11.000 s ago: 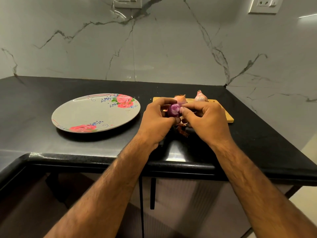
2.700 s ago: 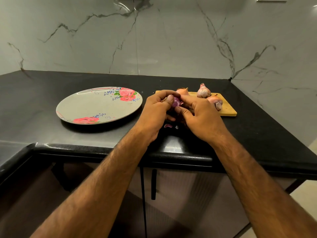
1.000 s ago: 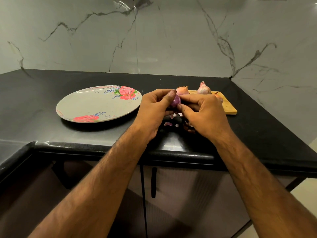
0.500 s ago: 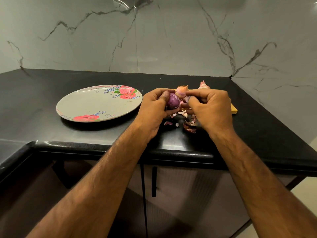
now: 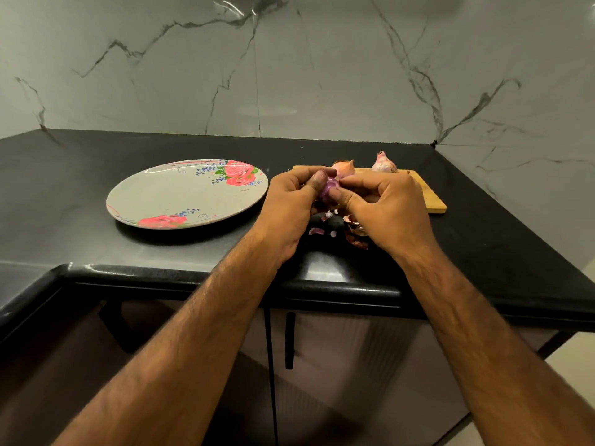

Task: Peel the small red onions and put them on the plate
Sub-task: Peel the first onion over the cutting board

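Home kitchen (black countertop (image 5: 193, 252), marble backsplash (image 5: 322, 75)).

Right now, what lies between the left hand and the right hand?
In the head view, a purple onion lies there, pinched by the left hand and the right hand. Under them, peel scraps lie on the counter.

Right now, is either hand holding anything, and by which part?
Both hold one small partly peeled purple-red onion: the left hand pinches its left side, and the right hand pinches its right side.
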